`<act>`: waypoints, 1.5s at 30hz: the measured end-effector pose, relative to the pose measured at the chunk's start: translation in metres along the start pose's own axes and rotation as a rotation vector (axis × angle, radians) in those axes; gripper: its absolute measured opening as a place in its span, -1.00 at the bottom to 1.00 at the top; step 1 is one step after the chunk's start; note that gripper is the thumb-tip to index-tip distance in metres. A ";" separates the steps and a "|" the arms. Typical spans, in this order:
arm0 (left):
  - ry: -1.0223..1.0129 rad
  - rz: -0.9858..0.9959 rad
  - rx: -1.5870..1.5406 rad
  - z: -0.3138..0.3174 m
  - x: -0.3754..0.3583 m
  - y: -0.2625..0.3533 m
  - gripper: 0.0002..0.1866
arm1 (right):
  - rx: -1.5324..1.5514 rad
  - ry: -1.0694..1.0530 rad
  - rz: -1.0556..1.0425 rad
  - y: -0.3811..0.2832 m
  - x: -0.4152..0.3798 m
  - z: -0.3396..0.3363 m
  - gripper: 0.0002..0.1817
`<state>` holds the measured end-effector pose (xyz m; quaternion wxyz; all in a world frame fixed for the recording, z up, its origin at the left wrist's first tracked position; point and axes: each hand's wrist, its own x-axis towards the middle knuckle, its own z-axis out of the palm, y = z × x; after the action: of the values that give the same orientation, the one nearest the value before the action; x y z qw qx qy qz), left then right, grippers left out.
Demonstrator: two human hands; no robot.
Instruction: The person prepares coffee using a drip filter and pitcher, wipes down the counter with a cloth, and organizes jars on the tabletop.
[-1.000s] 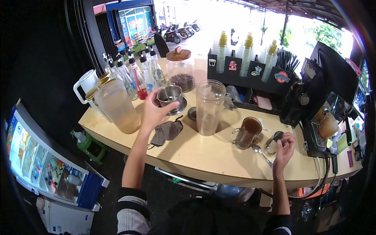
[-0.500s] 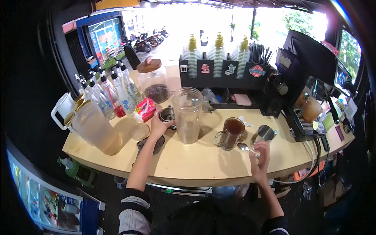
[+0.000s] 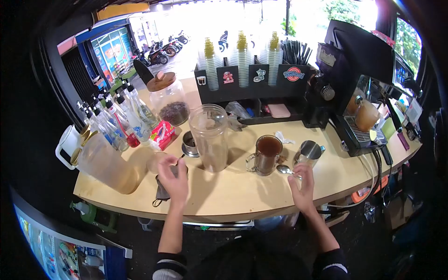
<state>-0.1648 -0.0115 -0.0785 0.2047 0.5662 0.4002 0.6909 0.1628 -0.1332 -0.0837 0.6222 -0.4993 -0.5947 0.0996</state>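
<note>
I see a smooth, matt wood-look counter [image 3: 242, 196] under my hands. Near left lies soft grey cloth [image 3: 163, 189] — dull, creased. The spoon [image 3: 284, 170] and small jug [image 3: 309, 152] are shiny metal; the mug [image 3: 265, 156] and tall container [image 3: 210, 137] — clear and glossy.

Views: one only, the head camera, so no second view shares any part of the scene.
Position: worn on the person's head, above the near edge of the tabletop [image 3: 242, 196].
Facing: forward and down, across the tabletop toward the street at the far side.
Nearness: close; the left hand [image 3: 173, 176] and right hand [image 3: 301, 186] sit low in the middle of the frame.
Lens: very wide, with curved edges and dark corners.
Coverage: bottles [image 3: 116, 123] far left, coffee machine [image 3: 359, 70] far right.
</note>
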 end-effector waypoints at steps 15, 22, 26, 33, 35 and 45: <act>-0.422 -0.377 -0.315 0.150 -0.061 0.034 -0.71 | 0.023 0.083 0.047 0.018 0.016 -0.099 -0.74; -0.244 -0.418 -0.297 0.169 -0.066 0.035 -0.62 | -0.020 0.051 0.064 0.030 0.006 -0.125 -0.76; -0.229 -0.440 -0.321 0.170 -0.067 0.029 -0.71 | -0.043 0.052 0.092 0.031 0.005 -0.138 -0.76; -0.214 -0.423 -0.322 0.184 -0.058 0.034 -0.69 | -0.074 0.082 0.081 0.039 0.005 -0.151 -0.79; -0.183 -0.404 -0.351 0.193 -0.051 0.041 -0.67 | -0.086 0.085 0.084 0.041 0.005 -0.155 -0.79; -0.258 -0.405 -0.325 0.246 -0.005 0.061 -0.65 | -0.142 0.035 0.195 0.070 0.011 -0.166 -0.78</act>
<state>0.0802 0.0276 -0.0241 0.4755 0.5179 0.3598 0.6134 0.3377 -0.1746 -0.0939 0.5832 -0.5991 -0.5378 0.1085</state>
